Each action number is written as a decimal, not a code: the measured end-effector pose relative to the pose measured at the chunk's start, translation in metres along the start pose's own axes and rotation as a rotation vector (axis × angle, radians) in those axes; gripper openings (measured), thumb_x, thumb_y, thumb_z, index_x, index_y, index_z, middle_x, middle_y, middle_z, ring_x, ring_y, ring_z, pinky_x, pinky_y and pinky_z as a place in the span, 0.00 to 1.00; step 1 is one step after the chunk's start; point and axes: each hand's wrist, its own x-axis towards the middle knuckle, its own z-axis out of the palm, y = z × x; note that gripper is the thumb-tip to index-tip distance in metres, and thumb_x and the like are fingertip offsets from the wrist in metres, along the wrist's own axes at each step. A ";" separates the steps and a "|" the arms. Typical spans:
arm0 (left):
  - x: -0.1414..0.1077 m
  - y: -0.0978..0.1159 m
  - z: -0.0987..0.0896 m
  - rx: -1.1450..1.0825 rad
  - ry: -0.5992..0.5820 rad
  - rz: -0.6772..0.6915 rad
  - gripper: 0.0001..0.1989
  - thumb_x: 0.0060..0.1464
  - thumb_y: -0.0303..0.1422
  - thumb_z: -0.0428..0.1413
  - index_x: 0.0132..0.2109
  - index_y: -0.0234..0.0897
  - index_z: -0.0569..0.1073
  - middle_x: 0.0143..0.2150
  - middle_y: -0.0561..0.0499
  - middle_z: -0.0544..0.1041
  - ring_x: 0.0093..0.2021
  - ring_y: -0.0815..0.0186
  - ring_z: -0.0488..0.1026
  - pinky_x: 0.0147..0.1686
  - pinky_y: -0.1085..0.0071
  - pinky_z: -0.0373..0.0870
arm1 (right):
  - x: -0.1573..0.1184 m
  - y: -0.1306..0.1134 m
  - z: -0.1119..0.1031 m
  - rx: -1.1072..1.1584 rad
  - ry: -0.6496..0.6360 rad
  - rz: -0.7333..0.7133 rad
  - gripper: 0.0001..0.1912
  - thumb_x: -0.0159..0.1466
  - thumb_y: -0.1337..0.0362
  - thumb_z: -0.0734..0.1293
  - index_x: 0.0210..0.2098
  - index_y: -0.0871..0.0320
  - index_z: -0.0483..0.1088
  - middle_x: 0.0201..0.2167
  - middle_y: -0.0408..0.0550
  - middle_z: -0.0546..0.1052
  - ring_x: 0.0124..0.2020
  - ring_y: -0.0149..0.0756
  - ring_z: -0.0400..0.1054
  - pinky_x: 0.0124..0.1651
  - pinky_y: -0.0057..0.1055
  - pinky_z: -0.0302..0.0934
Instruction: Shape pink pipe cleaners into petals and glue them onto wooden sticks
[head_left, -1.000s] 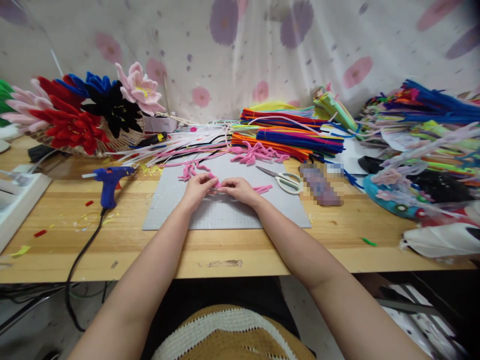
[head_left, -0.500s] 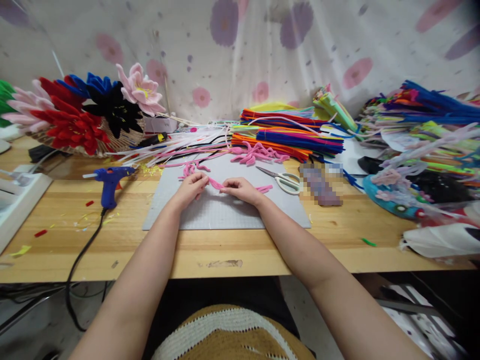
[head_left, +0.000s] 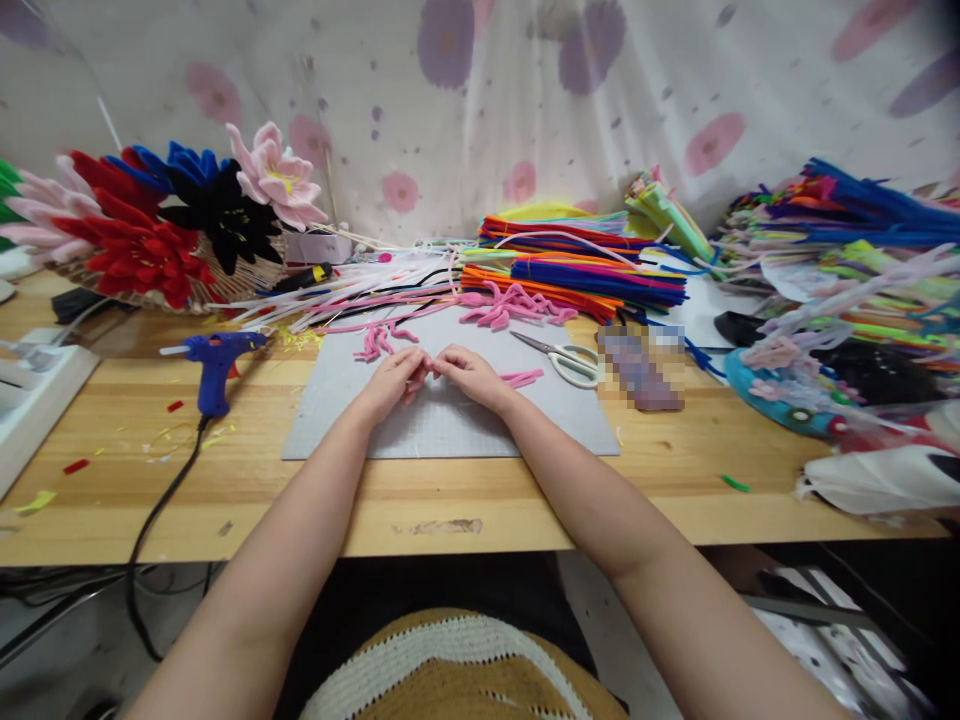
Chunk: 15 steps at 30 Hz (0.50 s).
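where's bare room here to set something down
The mat: bare from the left hand and right hand to its near edge. The table is nearly bare between the mat, blurred item, green scrap and right forearm. Crowded: the back, from flowers through bundles to the right-hand heap.

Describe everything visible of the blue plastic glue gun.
The blue plastic glue gun lies untouched on its side on the wooden table, left of the grey mat, nozzle rightward. A white stick juts from its rear, an orange trigger shows beside the handle, and a black cord runs from the handle's base over the table edge.
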 end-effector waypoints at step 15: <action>0.002 -0.002 0.007 0.111 0.055 0.061 0.17 0.48 0.46 0.53 0.28 0.35 0.67 0.18 0.59 0.58 0.15 0.77 0.49 0.13 0.77 0.47 | 0.000 0.005 -0.001 0.180 -0.028 0.055 0.19 0.57 0.50 0.60 0.23 0.60 0.63 0.25 0.41 0.64 0.30 0.28 0.58 0.38 0.27 0.52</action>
